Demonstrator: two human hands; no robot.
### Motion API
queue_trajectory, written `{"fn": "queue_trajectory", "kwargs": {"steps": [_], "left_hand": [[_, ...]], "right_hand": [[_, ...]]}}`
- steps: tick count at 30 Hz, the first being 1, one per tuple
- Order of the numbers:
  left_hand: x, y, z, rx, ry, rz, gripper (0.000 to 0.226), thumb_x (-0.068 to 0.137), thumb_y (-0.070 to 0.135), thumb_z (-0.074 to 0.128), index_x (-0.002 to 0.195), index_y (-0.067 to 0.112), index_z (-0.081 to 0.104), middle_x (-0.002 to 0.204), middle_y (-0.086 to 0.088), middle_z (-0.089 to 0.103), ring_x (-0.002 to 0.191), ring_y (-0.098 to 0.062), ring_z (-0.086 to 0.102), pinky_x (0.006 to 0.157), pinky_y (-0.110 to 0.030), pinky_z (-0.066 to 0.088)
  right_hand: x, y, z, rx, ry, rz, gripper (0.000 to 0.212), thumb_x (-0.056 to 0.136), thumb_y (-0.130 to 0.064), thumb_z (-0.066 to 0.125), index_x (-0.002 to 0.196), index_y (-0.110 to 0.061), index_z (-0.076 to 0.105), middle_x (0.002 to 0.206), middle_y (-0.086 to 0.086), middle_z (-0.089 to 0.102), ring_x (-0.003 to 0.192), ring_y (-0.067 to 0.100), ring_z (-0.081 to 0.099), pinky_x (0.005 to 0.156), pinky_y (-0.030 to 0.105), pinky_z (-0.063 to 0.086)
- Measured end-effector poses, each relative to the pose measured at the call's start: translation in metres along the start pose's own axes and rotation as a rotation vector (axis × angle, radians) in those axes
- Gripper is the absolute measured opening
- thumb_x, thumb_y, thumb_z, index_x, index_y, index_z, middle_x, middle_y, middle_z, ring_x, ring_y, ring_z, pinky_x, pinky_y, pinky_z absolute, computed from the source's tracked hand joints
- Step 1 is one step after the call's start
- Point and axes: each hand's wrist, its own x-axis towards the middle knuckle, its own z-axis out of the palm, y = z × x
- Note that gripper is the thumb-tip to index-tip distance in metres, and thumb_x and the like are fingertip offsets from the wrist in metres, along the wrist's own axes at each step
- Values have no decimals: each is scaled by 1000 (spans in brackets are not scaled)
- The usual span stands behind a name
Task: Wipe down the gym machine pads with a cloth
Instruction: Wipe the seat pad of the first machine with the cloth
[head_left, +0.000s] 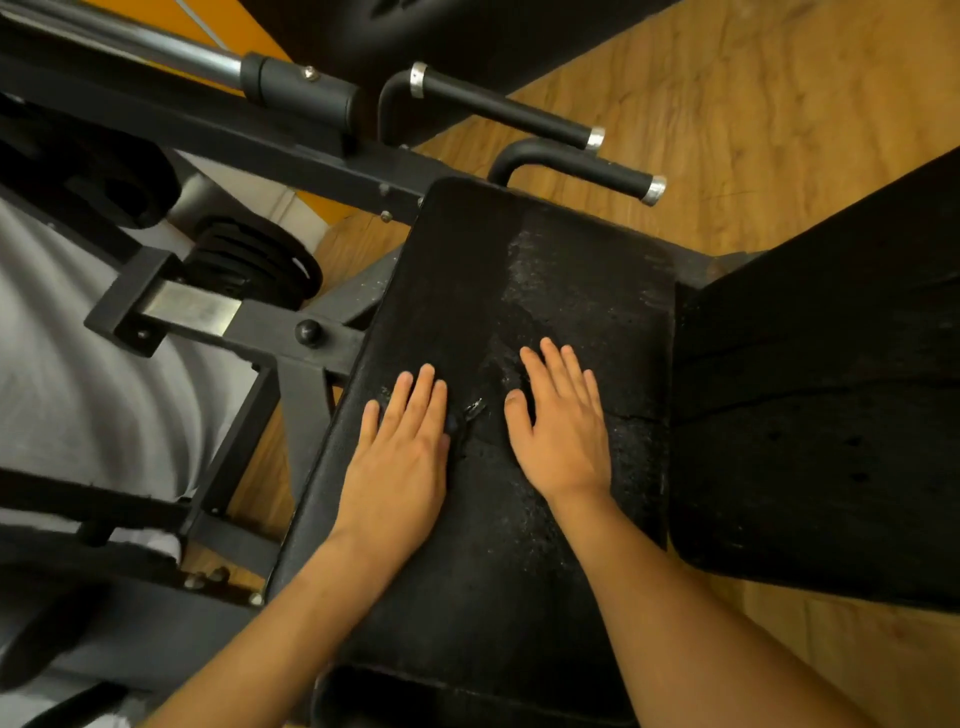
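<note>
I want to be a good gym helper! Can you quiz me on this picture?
1. True or false: the left hand and right hand lie flat on the pad.
2. How many handles with silver end caps stick out beyond the pad? A) one B) two C) four
3. Fill in: the floor looks like ____.

Key: 1 true; 2 B; 3 wood.
</note>
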Motion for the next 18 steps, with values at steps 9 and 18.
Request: {"fn": "queue_trajectory", "kwargs": {"steps": [9, 18], "left_hand": [[159, 27, -7, -1, 77, -6, 55, 110, 27, 27, 162, 13, 13, 171, -4, 4, 157, -22, -2, 126, -47, 5], [259, 51, -7, -41, 123, 55, 55, 109, 23, 33, 161, 12, 18, 170, -7, 13, 157, -25, 5, 127, -47, 9]], "right_hand": [[2, 0, -1, -15, 20, -3, 69, 96, -55, 11, 161, -33, 24, 169, -12, 10, 155, 5, -6, 127, 34, -5], [4, -1, -4, 10, -6, 4, 72, 93, -55, 8, 162, -35, 21, 170, -16, 4, 154, 2, -14, 128, 34, -7]]}}
